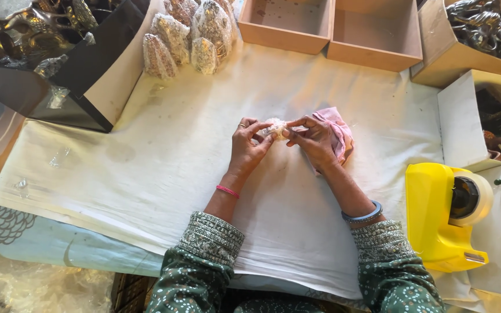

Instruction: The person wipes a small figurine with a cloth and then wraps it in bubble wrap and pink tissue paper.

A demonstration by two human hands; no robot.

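One small wrapped bundle [275, 128] pinched between left hand [248, 146] and right hand [314, 141] above mid-bench [204, 174], one pink cloth [337, 134] tucked under right. Around: four wrapped packets [187, 36], two wooden trays [331, 26], one yellow tape dispenser [445, 217] at right.

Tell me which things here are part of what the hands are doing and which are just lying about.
In hand:
left hand
right hand
small wrapped piece
pink cloth

Lying about:
yellow tape dispenser
wrapped bundles
empty cardboard trays
white sheet

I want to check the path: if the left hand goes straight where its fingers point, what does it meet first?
The left hand points right, so it probably meets the small bundle at its fingertips, then the right hand.
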